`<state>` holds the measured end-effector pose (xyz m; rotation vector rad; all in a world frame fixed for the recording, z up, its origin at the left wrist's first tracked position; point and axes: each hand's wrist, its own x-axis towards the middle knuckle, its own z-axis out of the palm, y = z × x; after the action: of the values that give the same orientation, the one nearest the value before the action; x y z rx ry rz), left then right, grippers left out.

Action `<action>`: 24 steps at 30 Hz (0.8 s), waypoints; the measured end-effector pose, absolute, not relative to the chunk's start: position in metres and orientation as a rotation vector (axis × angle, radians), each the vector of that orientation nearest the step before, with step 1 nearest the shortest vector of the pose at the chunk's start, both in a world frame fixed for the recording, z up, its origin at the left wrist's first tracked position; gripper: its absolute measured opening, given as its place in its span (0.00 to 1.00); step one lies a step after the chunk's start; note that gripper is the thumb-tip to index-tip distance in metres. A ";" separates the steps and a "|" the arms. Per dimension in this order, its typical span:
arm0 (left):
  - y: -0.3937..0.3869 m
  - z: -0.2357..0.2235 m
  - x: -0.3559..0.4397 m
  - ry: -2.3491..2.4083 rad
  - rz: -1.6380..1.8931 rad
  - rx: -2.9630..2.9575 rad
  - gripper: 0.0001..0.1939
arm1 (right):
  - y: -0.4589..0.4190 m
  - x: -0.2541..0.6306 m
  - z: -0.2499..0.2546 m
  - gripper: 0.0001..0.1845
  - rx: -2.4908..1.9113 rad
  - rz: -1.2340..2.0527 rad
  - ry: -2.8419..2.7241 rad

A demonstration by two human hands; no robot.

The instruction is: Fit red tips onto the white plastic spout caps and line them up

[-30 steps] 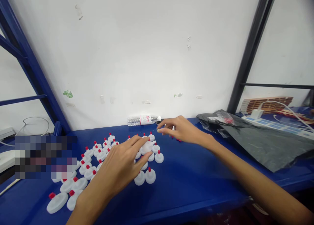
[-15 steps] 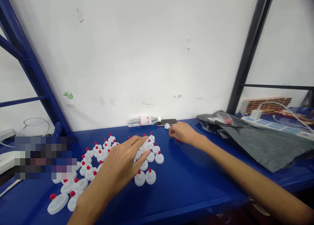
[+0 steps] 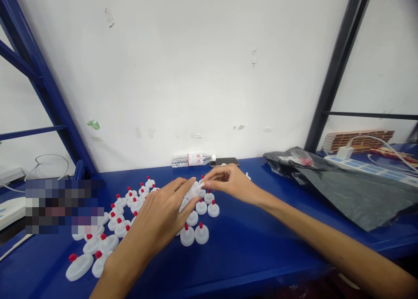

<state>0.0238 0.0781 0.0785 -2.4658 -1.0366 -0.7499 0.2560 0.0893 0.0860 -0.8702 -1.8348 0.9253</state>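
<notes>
My left hand [image 3: 166,207] is closed around a white plastic nozzle lid [image 3: 195,190], held above the other lids on the blue table. The lid's narrow white tip points right, toward my right hand [image 3: 228,183]. Thumb and forefinger of that hand are pinched together right at the tip; whatever lies between them is hidden. Around and below my left hand stand many similar white lids with small red caps, such as a nearby lid [image 3: 201,234] and another lid [image 3: 79,266] at the front left. A small white piece [image 3: 248,176] shows behind my right wrist.
Against the wall lie a clear plastic bottle [image 3: 193,159] and a dark phone [image 3: 225,161]. A grey plastic bag [image 3: 342,192] covers the right side of the table, with a power strip [image 3: 369,166] behind it. A blue metal post [image 3: 48,77] rises at the left.
My right hand has moved left, from the small red pieces on the table to the tip of the lid in my left hand. My left hand has kept its hold.
</notes>
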 end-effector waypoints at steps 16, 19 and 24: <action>0.082 0.077 0.025 -0.964 -0.786 -2.484 0.22 | 0.083 0.248 0.084 0.11 -0.853 0.806 -1.834; 0.082 0.077 0.025 -0.917 -0.777 -2.519 0.23 | 0.082 0.249 0.086 0.10 -0.845 0.779 -1.900; 0.076 0.082 0.026 -1.042 -0.855 -2.508 0.28 | 0.084 0.263 0.099 0.10 -0.975 0.567 -2.000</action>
<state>0.0262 0.0760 0.0820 -2.5079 -1.0420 -0.8553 0.2627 0.0836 0.0987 -0.9749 -2.0001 0.5668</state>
